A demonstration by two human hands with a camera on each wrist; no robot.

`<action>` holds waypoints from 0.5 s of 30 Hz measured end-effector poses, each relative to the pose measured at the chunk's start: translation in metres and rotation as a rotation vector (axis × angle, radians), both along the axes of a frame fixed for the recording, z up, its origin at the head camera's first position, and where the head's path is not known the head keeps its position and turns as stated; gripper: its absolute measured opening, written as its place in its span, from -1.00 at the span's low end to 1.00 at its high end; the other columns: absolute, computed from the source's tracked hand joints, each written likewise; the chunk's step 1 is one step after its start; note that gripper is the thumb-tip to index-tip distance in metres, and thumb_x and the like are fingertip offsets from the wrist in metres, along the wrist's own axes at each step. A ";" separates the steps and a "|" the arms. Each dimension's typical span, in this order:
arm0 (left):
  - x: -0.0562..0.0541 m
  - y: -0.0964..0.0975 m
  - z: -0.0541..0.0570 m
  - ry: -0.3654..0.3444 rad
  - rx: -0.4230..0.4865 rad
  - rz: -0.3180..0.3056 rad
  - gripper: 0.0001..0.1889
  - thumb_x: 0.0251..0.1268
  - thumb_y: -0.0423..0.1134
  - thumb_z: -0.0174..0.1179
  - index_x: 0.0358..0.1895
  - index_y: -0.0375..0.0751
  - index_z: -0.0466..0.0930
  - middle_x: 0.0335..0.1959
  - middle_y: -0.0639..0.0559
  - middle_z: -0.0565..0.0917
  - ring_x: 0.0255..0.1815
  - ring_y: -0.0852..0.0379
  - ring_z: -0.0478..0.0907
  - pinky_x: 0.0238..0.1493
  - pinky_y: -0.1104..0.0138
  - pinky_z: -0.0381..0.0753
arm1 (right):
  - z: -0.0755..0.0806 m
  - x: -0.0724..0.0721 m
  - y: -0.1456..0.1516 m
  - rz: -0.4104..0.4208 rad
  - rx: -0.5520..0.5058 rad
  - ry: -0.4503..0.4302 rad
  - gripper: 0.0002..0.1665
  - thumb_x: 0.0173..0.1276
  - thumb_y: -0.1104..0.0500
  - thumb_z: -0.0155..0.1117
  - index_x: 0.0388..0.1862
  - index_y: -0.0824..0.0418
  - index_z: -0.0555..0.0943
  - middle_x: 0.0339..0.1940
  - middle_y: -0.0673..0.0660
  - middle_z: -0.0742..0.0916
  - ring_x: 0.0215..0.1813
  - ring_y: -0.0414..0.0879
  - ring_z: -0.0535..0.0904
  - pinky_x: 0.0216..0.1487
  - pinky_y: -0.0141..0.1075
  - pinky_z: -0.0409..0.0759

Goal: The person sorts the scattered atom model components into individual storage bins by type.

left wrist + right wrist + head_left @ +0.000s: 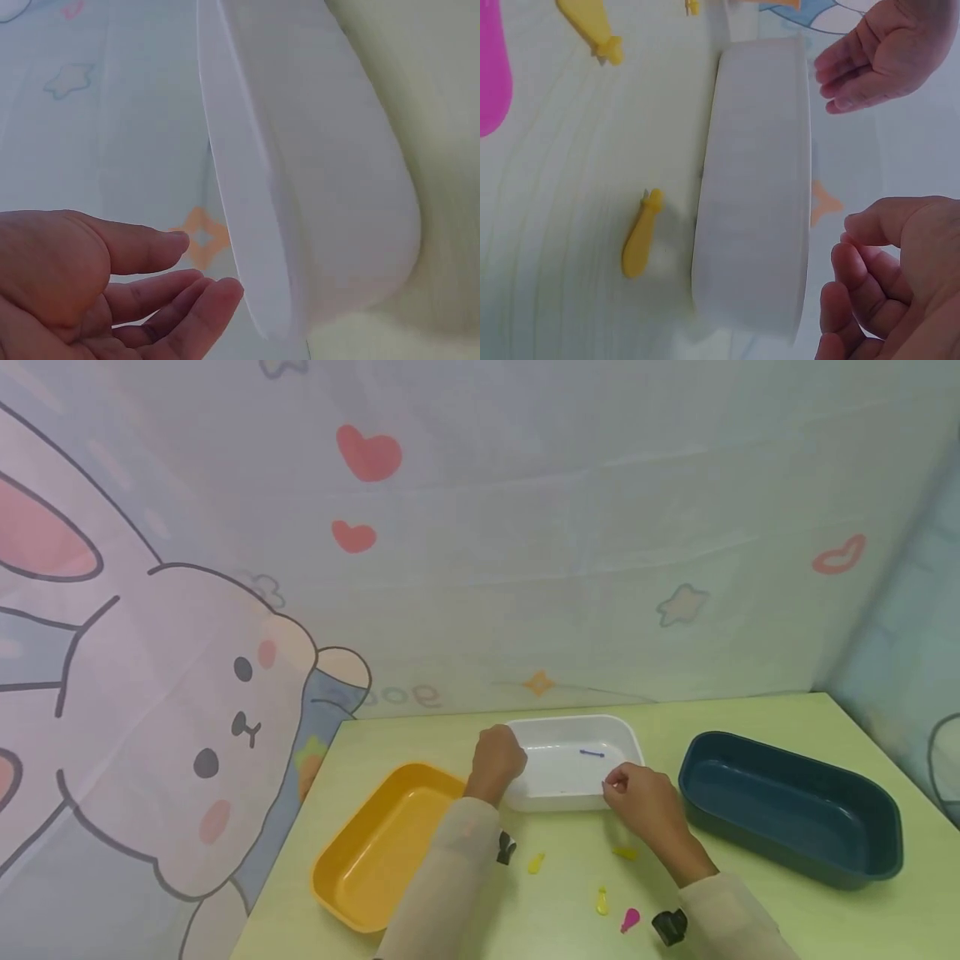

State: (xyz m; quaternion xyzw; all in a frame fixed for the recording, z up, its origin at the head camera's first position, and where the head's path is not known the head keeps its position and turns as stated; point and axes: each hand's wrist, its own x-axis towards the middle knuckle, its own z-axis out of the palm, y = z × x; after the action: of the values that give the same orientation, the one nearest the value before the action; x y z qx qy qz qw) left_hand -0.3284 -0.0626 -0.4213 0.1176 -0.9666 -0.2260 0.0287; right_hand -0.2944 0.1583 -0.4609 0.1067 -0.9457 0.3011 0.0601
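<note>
A white tray [566, 802] stands at the back middle of the table, with a small purple double-ended stick [592, 753] lying inside. My left hand [498, 762] is over the tray's left end. In the left wrist view, its fingers [199, 319] are loosely bent, thumb apart, with nothing between them. At the tray's front right corner, my right hand [647, 802] brings thumb and forefinger together. A sliver of purple shows at those fingertips in the head view; the rest of that small piece is hidden. The right wrist view shows the thumb [874, 221] against the forefinger.
On the table in front of the tray lie several yellow pieces [602, 900] and a pink piece [630, 919]. A yellow tray [330, 893] stands at the left, partly behind my left sleeve. A dark blue tray [787, 852] stands at the right. Behind hangs a printed cloth [487, 610].
</note>
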 end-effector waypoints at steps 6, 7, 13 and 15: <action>-0.003 0.018 0.007 -0.009 0.031 -0.043 -0.86 0.23 -0.46 0.13 -0.50 -0.28 0.52 -0.39 -0.14 0.62 -0.48 0.02 0.44 -0.62 0.28 0.40 | -0.003 0.003 0.007 -0.003 0.000 -0.020 -0.80 0.32 0.12 0.27 -0.24 0.22 0.72 -0.42 0.08 0.70 -0.36 -0.04 0.53 -0.33 -0.22 0.48; -0.003 0.021 0.008 -0.010 0.010 -0.060 -0.84 0.24 -0.45 0.13 -0.52 -0.26 0.51 -0.41 -0.11 0.60 -0.48 0.03 0.43 -0.62 0.29 0.37 | -0.003 0.004 0.008 -0.003 0.001 -0.020 -0.81 0.32 0.12 0.27 -0.24 0.22 0.72 -0.42 0.07 0.70 -0.36 -0.04 0.53 -0.33 -0.23 0.47; -0.007 0.040 0.014 -0.006 -0.022 -0.144 -0.84 0.30 -0.41 0.14 -0.47 -0.27 0.57 -0.46 -0.04 0.58 -0.46 0.07 0.44 -0.58 0.33 0.37 | -0.007 0.006 0.013 -0.007 -0.005 -0.011 -0.83 0.30 0.14 0.25 -0.27 0.20 0.72 -0.43 0.04 0.70 -0.35 -0.06 0.55 -0.34 -0.25 0.47; -0.008 0.046 0.016 -0.009 0.002 -0.160 -0.84 0.32 -0.41 0.14 -0.46 -0.27 0.57 -0.48 -0.01 0.54 -0.48 0.08 0.43 -0.59 0.35 0.37 | -0.007 0.008 0.015 -0.014 -0.002 -0.015 -0.83 0.29 0.14 0.25 -0.27 0.19 0.72 -0.43 0.03 0.70 -0.35 -0.06 0.55 -0.33 -0.24 0.50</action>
State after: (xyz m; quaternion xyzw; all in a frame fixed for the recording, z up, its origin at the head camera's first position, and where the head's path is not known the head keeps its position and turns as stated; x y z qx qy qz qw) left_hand -0.3362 -0.0162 -0.4055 0.0409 -0.9728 -0.2278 0.0059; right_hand -0.2867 0.1729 -0.4679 0.0979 -0.9465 0.3025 0.0550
